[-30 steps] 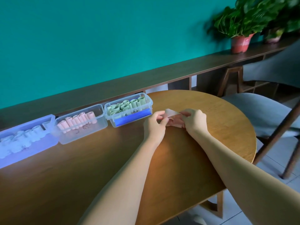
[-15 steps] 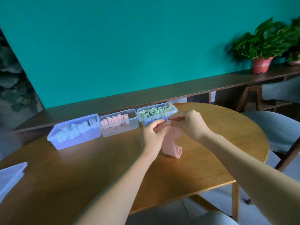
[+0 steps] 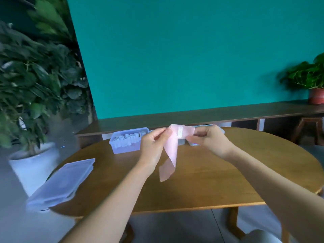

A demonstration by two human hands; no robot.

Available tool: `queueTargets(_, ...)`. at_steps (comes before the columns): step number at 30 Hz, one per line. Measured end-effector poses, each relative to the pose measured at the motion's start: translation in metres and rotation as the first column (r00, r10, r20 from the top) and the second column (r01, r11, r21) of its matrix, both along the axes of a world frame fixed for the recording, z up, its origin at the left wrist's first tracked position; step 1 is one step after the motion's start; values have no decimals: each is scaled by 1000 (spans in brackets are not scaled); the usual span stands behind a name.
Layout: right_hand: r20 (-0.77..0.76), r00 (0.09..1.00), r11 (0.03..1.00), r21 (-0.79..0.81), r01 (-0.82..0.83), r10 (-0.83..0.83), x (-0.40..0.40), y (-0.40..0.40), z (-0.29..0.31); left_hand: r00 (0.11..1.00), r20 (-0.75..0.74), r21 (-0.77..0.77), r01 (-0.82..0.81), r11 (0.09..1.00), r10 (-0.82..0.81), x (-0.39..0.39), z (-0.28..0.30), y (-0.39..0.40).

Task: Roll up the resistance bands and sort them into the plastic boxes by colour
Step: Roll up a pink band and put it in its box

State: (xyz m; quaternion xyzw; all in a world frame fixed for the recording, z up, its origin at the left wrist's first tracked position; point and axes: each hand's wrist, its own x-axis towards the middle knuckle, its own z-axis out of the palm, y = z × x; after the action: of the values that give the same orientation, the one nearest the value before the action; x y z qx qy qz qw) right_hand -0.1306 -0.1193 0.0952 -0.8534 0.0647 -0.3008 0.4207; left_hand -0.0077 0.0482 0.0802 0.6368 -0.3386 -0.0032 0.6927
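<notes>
You pinch the pink band (image 3: 171, 151) with your left hand (image 3: 153, 146) and right hand (image 3: 209, 140) above the table's (image 3: 219, 181) far edge — thin, translucent, smooth, its looped end dangling.

I'm looking at a teal wall (image 3: 184, 55) at 12 o'clock, a dark wooden shelf (image 3: 201, 115) under it, leafy plants (image 3: 35, 76) at 9, and a red-potted plant (image 3: 313, 81) at 3.

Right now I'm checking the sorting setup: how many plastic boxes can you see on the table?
2 for sure: a bluish box left of the left hand, and a box edge showing beside the right hand. The hands and pink band may hide another.
</notes>
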Motion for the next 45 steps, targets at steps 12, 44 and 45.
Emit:
queueTargets(12, 63, 951, 932, 191, -310, 303, 12, 86, 57, 987, -81, 12, 138, 990, -137, -13, 41, 89)
queueTargets(44, -188, 973, 952, 296, -77, 137, 195, -28, -106, 987, 58, 406, -159, 900, 148, 176, -108, -28)
queueTargets(45, -191, 974, 954, 292, -63, 123, 202, -30, -113, 987, 52, 416, -157, 896, 149, 182, -115, -31)
